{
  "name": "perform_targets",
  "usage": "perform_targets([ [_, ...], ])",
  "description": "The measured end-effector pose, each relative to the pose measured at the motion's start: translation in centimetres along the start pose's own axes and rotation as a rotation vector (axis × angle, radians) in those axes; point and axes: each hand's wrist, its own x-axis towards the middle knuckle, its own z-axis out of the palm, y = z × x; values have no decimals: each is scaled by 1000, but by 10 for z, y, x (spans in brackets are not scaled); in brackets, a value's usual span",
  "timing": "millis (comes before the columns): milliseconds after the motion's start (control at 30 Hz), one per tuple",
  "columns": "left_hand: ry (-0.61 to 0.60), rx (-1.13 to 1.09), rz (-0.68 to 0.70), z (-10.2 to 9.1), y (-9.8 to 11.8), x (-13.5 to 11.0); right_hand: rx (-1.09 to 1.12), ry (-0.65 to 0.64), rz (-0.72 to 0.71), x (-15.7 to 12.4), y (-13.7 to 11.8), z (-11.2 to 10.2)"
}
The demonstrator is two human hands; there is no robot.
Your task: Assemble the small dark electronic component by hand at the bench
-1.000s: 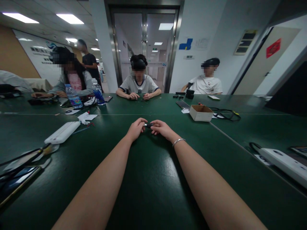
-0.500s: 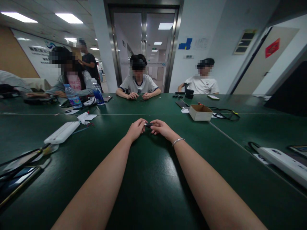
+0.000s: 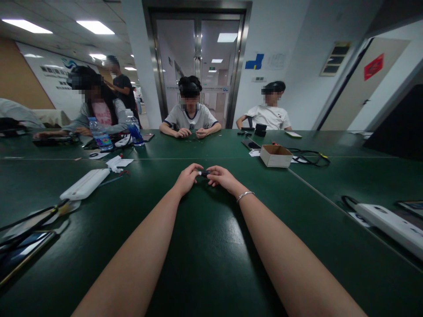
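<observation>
Over the middle of the table, my two hands meet at a small, slim black object with a silver metal end (image 3: 205,173); its exact kind is too small to make out. My right hand (image 3: 222,177) pinches the black part between thumb and fingers, with a silver bracelet (image 3: 245,195) on that wrist. At the silver end, my left hand (image 3: 188,179) has its thumb and fingertips closed in, the index finger curving above it. Fingers cover part of the object at both sides.
Left on the green table (image 3: 205,255) lie a white power strip (image 3: 85,184), cables and a phone (image 3: 26,253). Two bottles (image 3: 100,134) stand further back. An open cardboard box (image 3: 276,156) is at right, another power strip (image 3: 393,224) nearer. People sit across the table.
My hands stay nearly in place; a little more of the silver end shows between my left fingers. The seated person at far right has leaned toward the left.
</observation>
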Motion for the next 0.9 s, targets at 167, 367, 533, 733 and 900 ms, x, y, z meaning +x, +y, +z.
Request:
perform_targets([
  [167,-22,5,9,1,-1,0,-8,-11,-12,1,1,-1],
  [367,-28,23,-3,1,-1,-1,-7,-13,-13,2,3,-1],
  [533,4,5,-7,0,-3,2,1,6,-4,2,2,0],
  [733,-38,-29,-39,1,-2,0,-4,0,4,1,1,0],
  [900,-43,-28,-20,1,-2,0,-4,11,0,1,-1,0],
])
